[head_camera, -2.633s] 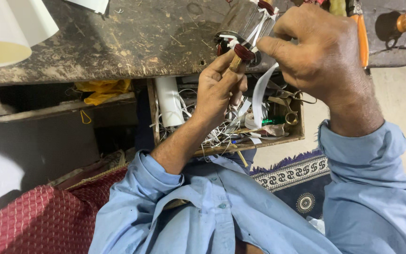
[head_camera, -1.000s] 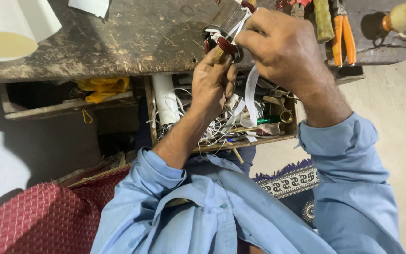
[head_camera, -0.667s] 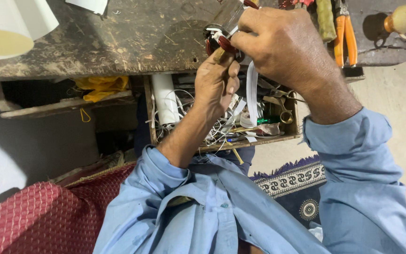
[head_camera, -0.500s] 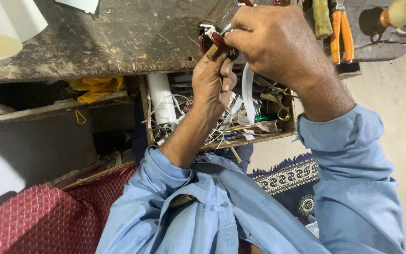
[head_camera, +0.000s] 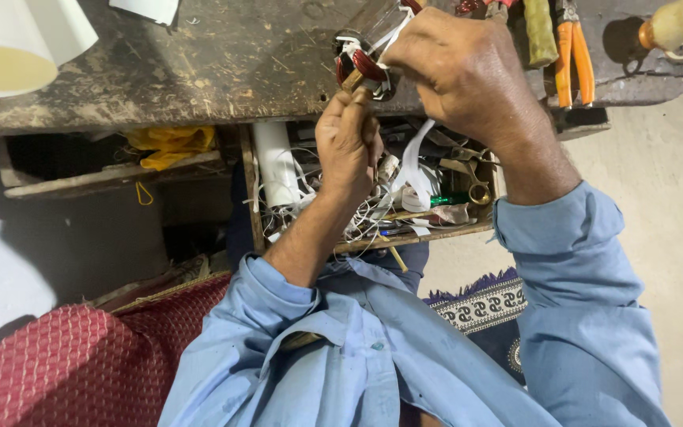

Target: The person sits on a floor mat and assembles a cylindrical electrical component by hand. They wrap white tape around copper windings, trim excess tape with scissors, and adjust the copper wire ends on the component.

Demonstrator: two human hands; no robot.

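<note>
A small coil [head_camera: 361, 67] of red wire is gripped at the bench [head_camera: 199, 71] edge by the right hand [head_camera: 468, 75]; a wooden-handled tool [head_camera: 352, 81] is clenched in the left hand [head_camera: 348, 142] and pressed against it. Winding or seating seems in hand; a steady grip is called for next; the coil's far side and the tool's tip are hidden.

1. Red-brown wire coil [head_camera: 361, 65], white tape [head_camera: 414, 162].
2. Orange-handled pliers [head_camera: 572, 49], far right.
3. Yellow cloth [head_camera: 169, 144].
4. Light blue shirt [head_camera: 373, 356].
5. Red diamond-patterned cushion [head_camera: 65, 368], near left.
6. Cream lampshade [head_camera: 17, 43], far left.
</note>
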